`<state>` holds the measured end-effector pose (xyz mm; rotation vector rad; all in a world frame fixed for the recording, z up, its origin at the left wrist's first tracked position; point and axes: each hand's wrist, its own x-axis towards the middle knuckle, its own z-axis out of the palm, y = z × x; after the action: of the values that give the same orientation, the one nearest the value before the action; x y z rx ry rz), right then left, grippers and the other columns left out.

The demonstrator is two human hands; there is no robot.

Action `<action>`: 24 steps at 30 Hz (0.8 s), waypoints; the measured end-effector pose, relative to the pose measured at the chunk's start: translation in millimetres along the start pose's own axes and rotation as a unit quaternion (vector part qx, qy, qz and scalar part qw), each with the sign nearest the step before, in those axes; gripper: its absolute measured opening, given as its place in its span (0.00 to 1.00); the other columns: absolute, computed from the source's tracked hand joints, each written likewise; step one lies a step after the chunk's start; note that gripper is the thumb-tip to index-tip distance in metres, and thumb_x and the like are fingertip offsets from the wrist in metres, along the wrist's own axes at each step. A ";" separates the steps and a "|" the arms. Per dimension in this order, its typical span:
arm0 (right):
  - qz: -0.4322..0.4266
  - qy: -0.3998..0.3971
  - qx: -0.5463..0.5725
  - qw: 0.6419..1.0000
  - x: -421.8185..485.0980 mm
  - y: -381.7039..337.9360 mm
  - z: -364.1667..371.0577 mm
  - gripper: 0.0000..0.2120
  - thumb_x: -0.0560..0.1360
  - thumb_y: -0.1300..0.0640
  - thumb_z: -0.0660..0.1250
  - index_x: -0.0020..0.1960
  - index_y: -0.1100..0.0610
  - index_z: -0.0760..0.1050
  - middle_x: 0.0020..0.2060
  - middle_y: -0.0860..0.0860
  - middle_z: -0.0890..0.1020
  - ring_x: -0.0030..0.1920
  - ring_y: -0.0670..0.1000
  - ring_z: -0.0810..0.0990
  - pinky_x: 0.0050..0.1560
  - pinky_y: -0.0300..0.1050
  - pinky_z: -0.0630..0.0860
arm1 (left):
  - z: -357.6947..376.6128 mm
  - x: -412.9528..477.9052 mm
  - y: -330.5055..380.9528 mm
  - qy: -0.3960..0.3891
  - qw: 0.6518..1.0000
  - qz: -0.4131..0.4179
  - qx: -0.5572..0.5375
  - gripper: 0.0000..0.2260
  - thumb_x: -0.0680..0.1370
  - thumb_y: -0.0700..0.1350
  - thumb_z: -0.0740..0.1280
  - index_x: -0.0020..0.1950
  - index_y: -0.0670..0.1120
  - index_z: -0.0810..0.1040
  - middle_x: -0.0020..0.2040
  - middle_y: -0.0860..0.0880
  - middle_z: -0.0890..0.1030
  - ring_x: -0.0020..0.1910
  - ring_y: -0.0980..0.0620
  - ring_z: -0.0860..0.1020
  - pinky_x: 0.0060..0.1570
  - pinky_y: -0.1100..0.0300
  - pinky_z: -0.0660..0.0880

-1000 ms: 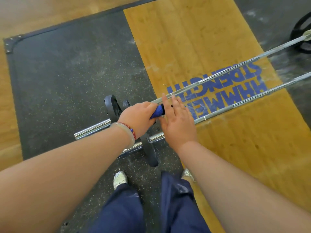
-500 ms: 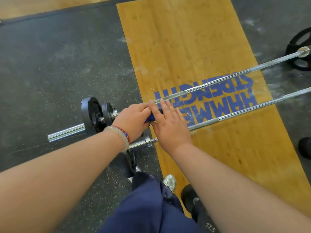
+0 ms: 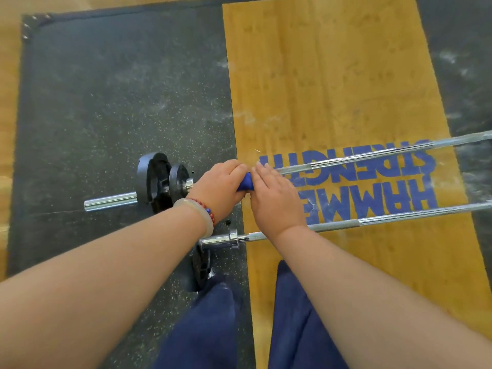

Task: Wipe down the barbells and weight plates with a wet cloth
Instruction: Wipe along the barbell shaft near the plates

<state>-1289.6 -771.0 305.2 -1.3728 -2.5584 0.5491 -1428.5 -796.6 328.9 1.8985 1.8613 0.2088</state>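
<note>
Here, at the left edge of the wooden platform [image 3: 332, 75], a person's left hand [image 3: 219, 186] curls tight around a blue cloth [image 3: 245, 182], knuckles up, at the point where the far bar [image 3: 372, 153] leaves the platform. The bar itself is hidden under the hand there. The right hand [image 3: 277, 201] lies flat just on the platform side of the cloth, fingers straight and together, their tips touching it and gripping nothing.

The far bar crosses the platform's blue lettering [image 3: 372, 187]. Its left end juts over the speckled rubber mat [image 3: 106, 102] beside the platform, carrying two black plates [image 3: 154, 179] upright and close together. The near bar [image 3: 399, 219] lies roughly alongside it, nearer the person on the platform, passing under the right wrist. Its collar sits just off the platform's edge, with one black plate [image 3: 200, 265] beyond it on the mat. Bracelets [image 3: 206, 214] ring the left wrist, and navy trousers [image 3: 202, 328] show at the platform's near edge.
</note>
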 end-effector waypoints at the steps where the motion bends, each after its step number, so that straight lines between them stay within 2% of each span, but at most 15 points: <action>1: -0.016 -0.005 0.004 1.000 1.7 9.7 -0.2 0.21 0.73 0.57 0.55 0.57 0.64 0.79 0.56 0.59 0.82 0.56 0.58 0.81 0.52 0.56 0.78 | 4.3 4.0 2.8 -0.005 1.000 -0.019 0.003 0.20 0.72 0.41 0.72 0.62 0.37 0.75 0.58 0.39 0.77 0.53 0.37 0.76 0.53 0.41 0.75; 3: -0.043 -0.002 0.003 0.999 5.4 31.7 -2.1 0.19 0.72 0.58 0.57 0.54 0.65 0.80 0.53 0.60 0.83 0.52 0.59 0.83 0.48 0.55 0.81 | 14.2 11.5 12.6 0.001 0.999 -0.044 0.009 0.23 0.73 0.46 0.72 0.66 0.39 0.73 0.62 0.41 0.76 0.57 0.38 0.75 0.56 0.41 0.74; 6: -0.051 -0.011 0.005 0.999 6.1 66.3 -11.7 0.18 0.70 0.57 0.55 0.46 0.63 0.81 0.46 0.59 0.84 0.46 0.57 0.84 0.42 0.49 0.81 | 36.0 21.7 30.4 0.002 0.997 -0.070 0.028 0.31 0.73 0.54 0.70 0.72 0.42 0.68 0.67 0.43 0.73 0.62 0.40 0.73 0.60 0.43 0.72; 8: -0.064 0.002 0.013 0.998 2.6 88.3 -17.7 0.10 0.67 0.59 0.58 0.37 0.61 0.77 0.37 0.55 0.82 0.38 0.56 0.82 0.37 0.44 0.78 | 53.1 27.7 37.5 0.001 0.995 -0.085 0.045 0.35 0.72 0.60 0.69 0.73 0.44 0.65 0.68 0.44 0.72 0.63 0.42 0.73 0.61 0.45 0.72; 9: -0.066 -0.004 0.019 0.998 1.4 98.5 -19.6 0.05 0.66 0.61 0.61 0.36 0.61 0.75 0.35 0.54 0.79 0.36 0.56 0.80 0.38 0.44 0.75 | 62.7 30.3 39.5 -0.003 0.995 -0.082 0.057 0.36 0.71 0.61 0.67 0.73 0.43 0.66 0.68 0.43 0.72 0.62 0.41 0.74 0.60 0.45 0.73; 10: -0.056 -0.033 0.030 0.997 2.1 108.6 -20.8 0.01 0.67 0.63 0.64 0.37 0.61 0.72 0.35 0.54 0.77 0.37 0.56 0.78 0.38 0.44 0.70 | 73.2 33.4 40.0 -0.011 0.995 -0.077 0.069 0.36 0.71 0.62 0.67 0.72 0.42 0.68 0.66 0.42 0.74 0.60 0.40 0.75 0.58 0.45 0.74; 12: -0.012 -0.131 0.029 0.991 4.3 128.4 -17.2 0.05 0.74 0.61 0.63 0.44 0.58 0.66 0.40 0.54 0.73 0.42 0.56 0.72 0.38 0.43 0.60 | 95.4 39.6 38.0 -0.017 0.993 -0.080 0.091 0.34 0.71 0.60 0.67 0.69 0.41 0.71 0.63 0.39 0.76 0.55 0.39 0.78 0.53 0.45 0.77; 14: 0.026 -0.182 0.025 0.983 5.5 148.7 -2.7 0.07 0.78 0.58 0.59 0.47 0.55 0.60 0.42 0.50 0.68 0.42 0.53 0.67 0.37 0.43 0.57 | 118.4 46.0 34.5 -0.019 0.990 -0.097 0.102 0.31 0.71 0.58 0.70 0.68 0.40 0.73 0.61 0.40 0.78 0.54 0.39 0.78 0.50 0.47 0.77; 15: 0.050 -0.186 0.032 0.981 6.6 156.9 6.3 0.06 0.78 0.58 0.58 0.48 0.55 0.60 0.43 0.50 0.68 0.42 0.53 0.66 0.37 0.44 0.58 | 130.1 50.2 30.1 -0.015 0.989 -0.100 0.105 0.30 0.72 0.57 0.69 0.68 0.40 0.72 0.62 0.40 0.77 0.55 0.39 0.78 0.51 0.47 0.77; 17: 0.072 -0.186 0.030 0.979 12.0 168.3 27.6 0.04 0.79 0.57 0.57 0.52 0.57 0.63 0.43 0.50 0.68 0.42 0.54 0.67 0.36 0.45 0.61 | 153.8 57.7 20.3 -0.021 0.986 -0.114 0.119 0.30 0.75 0.59 0.64 0.72 0.43 0.67 0.67 0.43 0.72 0.62 0.42 0.73 0.58 0.48 0.73; 20: 0.075 -0.189 0.005 0.979 19.6 184.0 64.9 0.10 0.80 0.56 0.57 0.59 0.59 0.64 0.43 0.50 0.68 0.43 0.53 0.66 0.36 0.45 0.61 | 187.9 74.7 1.3 -0.033 0.978 -0.127 0.160 0.32 0.78 0.63 0.58 0.77 0.48 0.57 0.74 0.47 0.63 0.71 0.47 0.63 0.69 0.52 0.63; 22: 0.058 -0.166 0.006 0.984 25.1 193.7 92.1 0.13 0.80 0.55 0.58 0.62 0.60 0.64 0.45 0.51 0.68 0.47 0.53 0.68 0.38 0.45 0.62 | 208.8 87.0 -11.4 -0.035 0.973 -0.135 0.182 0.33 0.78 0.64 0.57 0.78 0.49 0.54 0.76 0.46 0.59 0.73 0.47 0.59 0.72 0.53 0.58; 24: 0.046 -0.140 0.018 0.989 32.7 203.7 122.3 0.17 0.80 0.55 0.59 0.65 0.61 0.64 0.49 0.53 0.72 0.54 0.55 0.70 0.39 0.44 0.64 | 232.5 101.4 -28.6 -0.032 0.969 -0.142 0.202 0.34 0.78 0.64 0.56 0.78 0.49 0.52 0.77 0.46 0.57 0.74 0.46 0.57 0.73 0.53 0.55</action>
<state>-1192.9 -669.7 110.5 -1.5026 -2.6904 0.8568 -1348.7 -750.3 90.9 1.8214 2.2300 -0.3466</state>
